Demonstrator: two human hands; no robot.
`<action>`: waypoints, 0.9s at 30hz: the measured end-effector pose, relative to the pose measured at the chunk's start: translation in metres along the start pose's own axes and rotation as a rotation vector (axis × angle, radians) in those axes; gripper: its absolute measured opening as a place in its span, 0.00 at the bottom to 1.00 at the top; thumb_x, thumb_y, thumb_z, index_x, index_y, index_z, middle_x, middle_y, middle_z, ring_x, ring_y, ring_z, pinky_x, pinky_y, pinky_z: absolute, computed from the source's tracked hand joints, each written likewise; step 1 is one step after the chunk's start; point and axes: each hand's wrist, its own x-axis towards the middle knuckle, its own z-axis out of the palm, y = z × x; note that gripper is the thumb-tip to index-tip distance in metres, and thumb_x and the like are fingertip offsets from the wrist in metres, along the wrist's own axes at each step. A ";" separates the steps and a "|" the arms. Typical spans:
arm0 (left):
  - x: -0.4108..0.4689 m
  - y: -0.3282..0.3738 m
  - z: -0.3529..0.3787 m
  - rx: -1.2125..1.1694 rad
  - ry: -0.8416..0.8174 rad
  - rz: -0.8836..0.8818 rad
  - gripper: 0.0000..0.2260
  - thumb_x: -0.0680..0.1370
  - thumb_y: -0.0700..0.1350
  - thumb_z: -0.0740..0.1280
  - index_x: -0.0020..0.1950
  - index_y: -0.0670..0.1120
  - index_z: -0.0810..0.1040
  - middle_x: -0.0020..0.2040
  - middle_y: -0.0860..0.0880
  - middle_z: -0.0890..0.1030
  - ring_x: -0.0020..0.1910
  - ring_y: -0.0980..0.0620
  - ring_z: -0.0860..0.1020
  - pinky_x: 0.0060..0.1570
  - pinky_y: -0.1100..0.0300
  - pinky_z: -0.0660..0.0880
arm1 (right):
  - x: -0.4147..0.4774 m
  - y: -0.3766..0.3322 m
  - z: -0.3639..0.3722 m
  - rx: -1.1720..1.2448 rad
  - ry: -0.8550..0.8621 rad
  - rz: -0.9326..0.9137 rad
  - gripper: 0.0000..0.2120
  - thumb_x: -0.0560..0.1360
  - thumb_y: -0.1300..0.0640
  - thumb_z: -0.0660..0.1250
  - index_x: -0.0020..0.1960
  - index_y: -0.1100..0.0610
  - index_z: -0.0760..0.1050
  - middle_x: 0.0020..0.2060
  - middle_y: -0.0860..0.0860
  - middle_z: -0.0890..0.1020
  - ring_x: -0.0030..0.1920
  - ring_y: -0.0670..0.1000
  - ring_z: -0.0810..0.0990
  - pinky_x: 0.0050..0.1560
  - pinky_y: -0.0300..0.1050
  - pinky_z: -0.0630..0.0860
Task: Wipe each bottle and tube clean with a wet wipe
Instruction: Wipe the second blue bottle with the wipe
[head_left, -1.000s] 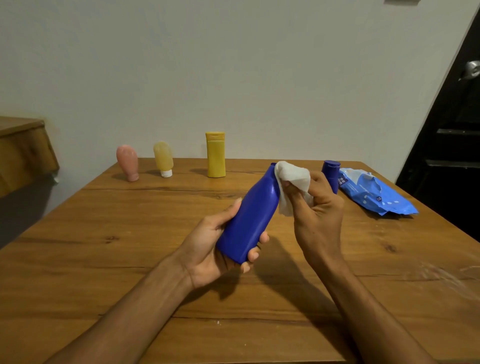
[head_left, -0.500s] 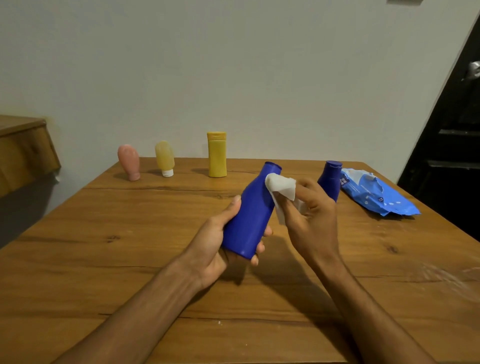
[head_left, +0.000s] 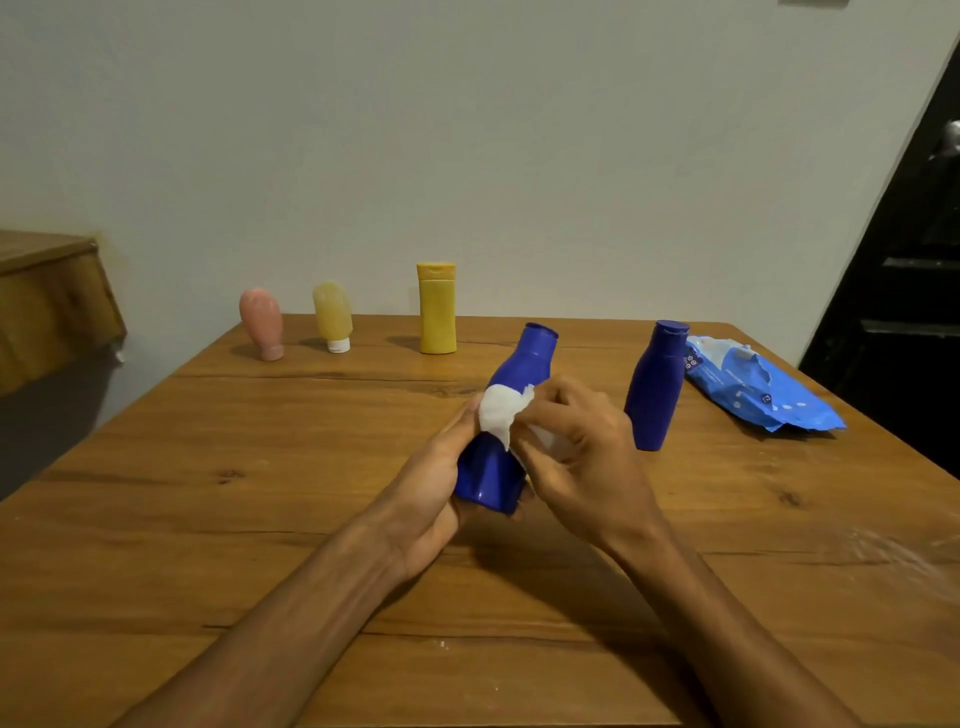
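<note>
Held blue plastic bottle (head_left: 527, 366), narrow neck, cap on: lifted off the table at centre, tilted, neck pointing away and slightly right, base toward the camera. White wet wipe (head_left: 501, 415), crumpled, is pressed on the bottle's mid-body and covers the waist. Left hand (head_left: 436, 483) grips the lower body from the left, fingers curled round under the base, thumb up along the near side touching the wipe's edge. Right hand (head_left: 576, 457) is at the bottle's right side, fingers bent and pinching the wipe against the bottle; part of the wipe trails down behind its fingers. Both forearms come in from the bottom edge.

Second blue plastic bottle (head_left: 655, 387), same shape, stands upright on the table just right of the right hand, apart from it. Blue wet-wipe pack (head_left: 753, 389), crinkled with its flap open, lies flat right of that bottle, near the table's far right corner.

Along the far edge by the wall, left of centre, all upright and spaced apart: yellow plastic flip-cap bottle (head_left: 437, 312), translucent yellow squeeze tube (head_left: 333, 317) standing on its white cap, pink squeeze tube (head_left: 261, 322) standing cap-down.

Brown wooden table (head_left: 260, 493), plank grain, pale smear near its right edge. Plain off-white wall (head_left: 467, 130) behind. Dark door (head_left: 914, 286) at right, wooden furniture piece (head_left: 47, 301) at left.
</note>
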 end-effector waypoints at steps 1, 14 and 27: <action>0.000 0.000 -0.001 0.012 -0.001 0.003 0.18 0.72 0.55 0.63 0.60 0.52 0.78 0.48 0.48 0.86 0.42 0.52 0.84 0.43 0.53 0.80 | 0.000 0.001 0.000 -0.006 0.007 -0.007 0.02 0.72 0.53 0.67 0.43 0.48 0.77 0.42 0.43 0.75 0.43 0.47 0.75 0.42 0.50 0.75; 0.002 -0.004 -0.003 0.027 -0.036 -0.042 0.13 0.78 0.53 0.62 0.60 0.55 0.78 0.53 0.43 0.84 0.45 0.46 0.83 0.44 0.46 0.78 | 0.002 0.003 0.000 0.023 0.160 0.086 0.04 0.71 0.61 0.72 0.46 0.56 0.80 0.44 0.47 0.78 0.45 0.49 0.78 0.44 0.55 0.78; 0.006 0.002 -0.009 -0.255 -0.038 -0.136 0.25 0.80 0.57 0.60 0.70 0.41 0.73 0.61 0.38 0.79 0.55 0.45 0.79 0.55 0.49 0.78 | 0.002 -0.009 -0.001 0.146 -0.251 0.045 0.03 0.69 0.54 0.67 0.41 0.50 0.80 0.42 0.41 0.76 0.46 0.42 0.76 0.47 0.43 0.77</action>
